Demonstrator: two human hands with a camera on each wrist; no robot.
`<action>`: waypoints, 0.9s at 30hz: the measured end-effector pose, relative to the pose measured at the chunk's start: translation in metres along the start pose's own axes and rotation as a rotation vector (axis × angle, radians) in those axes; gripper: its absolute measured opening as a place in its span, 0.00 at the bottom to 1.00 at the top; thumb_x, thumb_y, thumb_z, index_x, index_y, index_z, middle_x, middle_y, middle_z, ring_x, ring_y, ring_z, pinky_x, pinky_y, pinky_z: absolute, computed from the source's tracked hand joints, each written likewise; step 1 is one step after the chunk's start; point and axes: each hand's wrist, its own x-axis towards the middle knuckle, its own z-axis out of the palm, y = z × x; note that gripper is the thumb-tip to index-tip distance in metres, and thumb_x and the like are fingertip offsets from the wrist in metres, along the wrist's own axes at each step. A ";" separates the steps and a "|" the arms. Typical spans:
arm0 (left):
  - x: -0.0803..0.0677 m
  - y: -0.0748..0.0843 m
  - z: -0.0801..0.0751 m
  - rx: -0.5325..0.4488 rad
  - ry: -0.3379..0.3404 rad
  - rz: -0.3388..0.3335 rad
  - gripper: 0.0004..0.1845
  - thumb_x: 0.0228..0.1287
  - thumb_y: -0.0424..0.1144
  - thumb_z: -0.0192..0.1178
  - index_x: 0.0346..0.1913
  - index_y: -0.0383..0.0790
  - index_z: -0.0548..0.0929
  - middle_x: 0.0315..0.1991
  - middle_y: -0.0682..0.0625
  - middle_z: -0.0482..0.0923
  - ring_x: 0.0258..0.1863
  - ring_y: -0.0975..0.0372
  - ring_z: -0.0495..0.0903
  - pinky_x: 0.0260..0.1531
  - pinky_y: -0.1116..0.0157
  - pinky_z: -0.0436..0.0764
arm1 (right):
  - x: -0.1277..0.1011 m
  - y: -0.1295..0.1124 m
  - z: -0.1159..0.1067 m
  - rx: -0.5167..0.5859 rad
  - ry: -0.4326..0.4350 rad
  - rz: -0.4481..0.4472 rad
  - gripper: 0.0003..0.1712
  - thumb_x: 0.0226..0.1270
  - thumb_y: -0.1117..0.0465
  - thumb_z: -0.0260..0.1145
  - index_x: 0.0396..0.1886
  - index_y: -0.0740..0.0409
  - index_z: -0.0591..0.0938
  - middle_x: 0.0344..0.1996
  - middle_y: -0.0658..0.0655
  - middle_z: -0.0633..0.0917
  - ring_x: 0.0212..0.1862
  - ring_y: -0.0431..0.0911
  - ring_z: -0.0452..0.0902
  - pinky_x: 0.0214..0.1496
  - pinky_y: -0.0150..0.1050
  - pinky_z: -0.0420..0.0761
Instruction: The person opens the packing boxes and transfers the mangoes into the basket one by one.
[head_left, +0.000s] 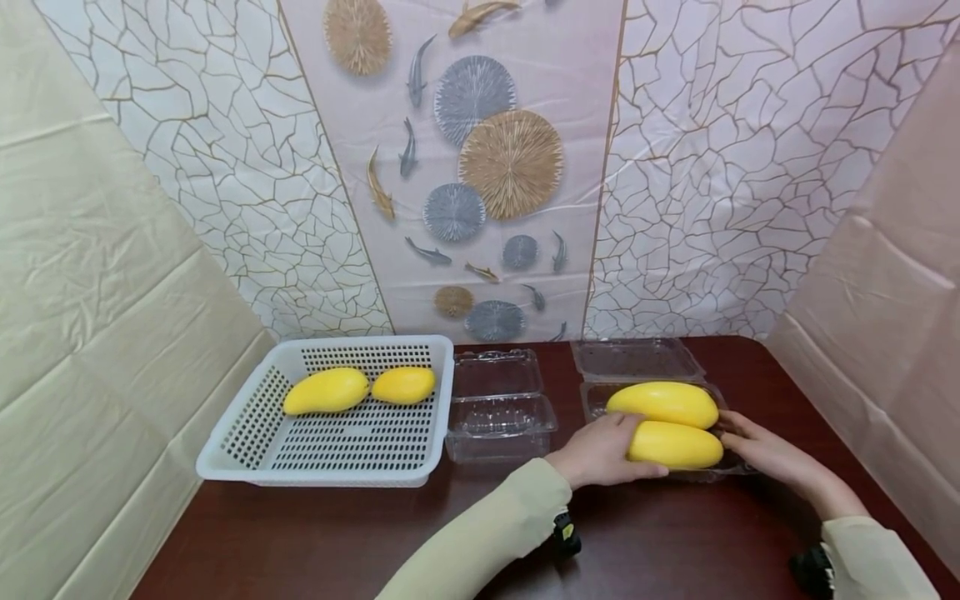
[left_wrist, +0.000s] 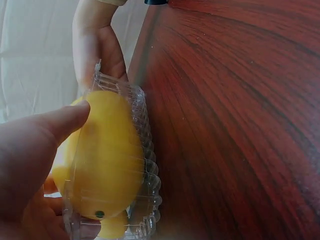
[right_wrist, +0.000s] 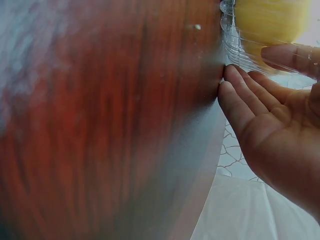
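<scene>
Two yellow mangoes lie side by side in an open clear plastic clamshell box (head_left: pixel 592 400) on the right of the table. My left hand (head_left: pixel 603 450) holds the left end of the near mango (head_left: pixel 682 447), its thumb on the front side; the thumb (left_wrist: pixel 70 120) also shows against this mango in the left wrist view. Behind it rests the far mango (head_left: pixel 667 402). At the box's right end is my right hand (head_left: pixel 768 457), its extended fingers (right_wrist: pixel 250 102) low beside the plastic wall, near the table. The box partly hides behind both mangoes.
A white perforated basket (head_left: pixel 322 477) stands on the left, holding two more mangoes, a longer one (head_left: pixel 327 391) and a shorter one (head_left: pixel 403 385). Between basket and hands sits another open clear clamshell box (head_left: pixel 498 417). Patterned cloth walls (head_left: pixel 675 167) enclose the dark red table (head_left: pixel 315 533).
</scene>
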 end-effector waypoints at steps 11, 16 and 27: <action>0.014 0.000 0.002 -0.099 -0.033 -0.032 0.39 0.58 0.68 0.65 0.67 0.52 0.73 0.55 0.61 0.77 0.47 0.72 0.76 0.42 0.73 0.73 | -0.001 -0.001 0.000 0.005 0.007 -0.002 0.36 0.84 0.58 0.46 0.72 0.85 0.48 0.68 0.86 0.58 0.67 0.76 0.59 0.56 0.54 0.77; 0.014 -0.002 0.002 -0.116 -0.014 -0.026 0.39 0.57 0.68 0.66 0.67 0.50 0.74 0.55 0.60 0.77 0.49 0.71 0.76 0.44 0.74 0.72 | -0.001 0.000 0.001 0.013 0.003 -0.015 0.37 0.84 0.57 0.46 0.72 0.85 0.47 0.68 0.86 0.56 0.68 0.77 0.58 0.57 0.56 0.76; 0.009 -0.002 0.002 -0.200 0.042 -0.049 0.40 0.55 0.66 0.69 0.68 0.50 0.75 0.59 0.58 0.76 0.54 0.70 0.75 0.50 0.73 0.73 | -0.001 -0.002 0.000 0.018 -0.006 0.008 0.38 0.84 0.56 0.45 0.73 0.85 0.46 0.69 0.86 0.55 0.68 0.77 0.56 0.60 0.62 0.73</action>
